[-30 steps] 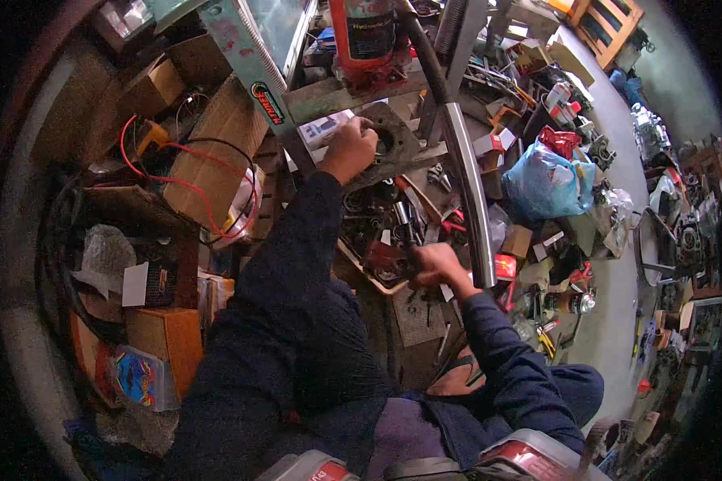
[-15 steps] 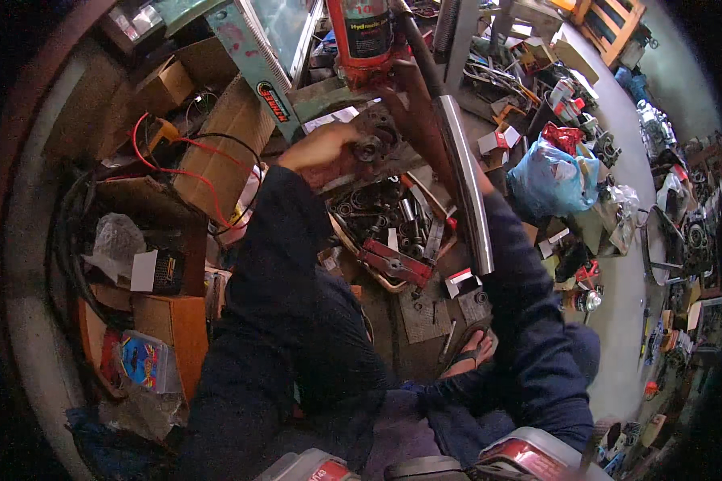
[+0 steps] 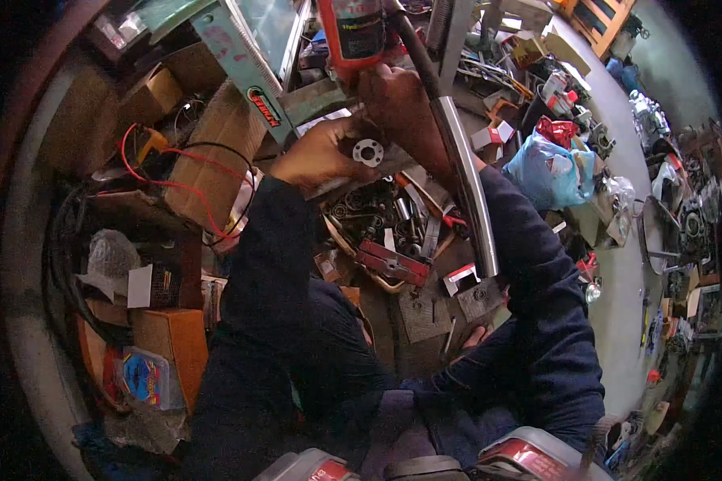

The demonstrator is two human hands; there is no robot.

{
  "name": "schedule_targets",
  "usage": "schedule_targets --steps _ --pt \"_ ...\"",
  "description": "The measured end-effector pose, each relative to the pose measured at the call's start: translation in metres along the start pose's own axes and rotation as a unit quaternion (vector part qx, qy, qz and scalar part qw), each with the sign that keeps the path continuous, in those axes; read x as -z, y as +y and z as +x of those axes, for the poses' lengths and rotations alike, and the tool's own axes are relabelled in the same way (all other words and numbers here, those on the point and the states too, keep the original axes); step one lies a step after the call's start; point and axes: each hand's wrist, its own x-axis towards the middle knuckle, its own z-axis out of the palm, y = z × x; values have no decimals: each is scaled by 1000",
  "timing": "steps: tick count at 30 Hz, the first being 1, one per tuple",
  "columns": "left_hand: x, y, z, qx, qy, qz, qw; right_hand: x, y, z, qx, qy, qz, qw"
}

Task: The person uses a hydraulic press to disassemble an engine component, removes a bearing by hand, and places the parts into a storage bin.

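My left hand (image 3: 321, 154) is wrapped round a metal part whose pale round flange (image 3: 360, 152), with a centre hole and smaller holes around it, faces up towards me. Just right of it and farther away, my right hand (image 3: 399, 103) is curled at the lower end of a red hydraulic bottle jack (image 3: 354, 38). What those fingers hold, if anything, is hidden. A shiny steel pipe (image 3: 467, 184) fitted on a dark bar slants across my right forearm. Both hands are over the green press frame (image 3: 313, 100).
Below the hands lies a tray of loose metal parts with a red metal piece (image 3: 393, 263). Cardboard boxes (image 3: 217, 184) and red cables (image 3: 168, 186) crowd the left. A blue plastic bag (image 3: 544, 172) sits among parts at right.
The pale flange face now shows beside my left hand, where a darker metal part was seen before. My right hand has come to the jack's lower end. The view has shifted slightly.
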Motion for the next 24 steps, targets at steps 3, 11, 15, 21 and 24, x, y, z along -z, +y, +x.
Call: schedule_targets --steps 3,11,15,21,24 --pt "0 -8 6 -6 -29 -33 999 -5 -1 -6 -70 26 81 994" --pt "-32 -2 32 -29 -25 7 999 42 41 -39 -136 -245 180 943" --pt "-76 -21 59 51 92 75 992 91 61 -64 -234 -532 254 773" --pt "-165 9 75 -23 -11 -298 954 173 99 -120 -441 -385 393 709" --pt "-178 35 66 -7 -57 -265 963 208 106 -138 -476 -364 419 682"
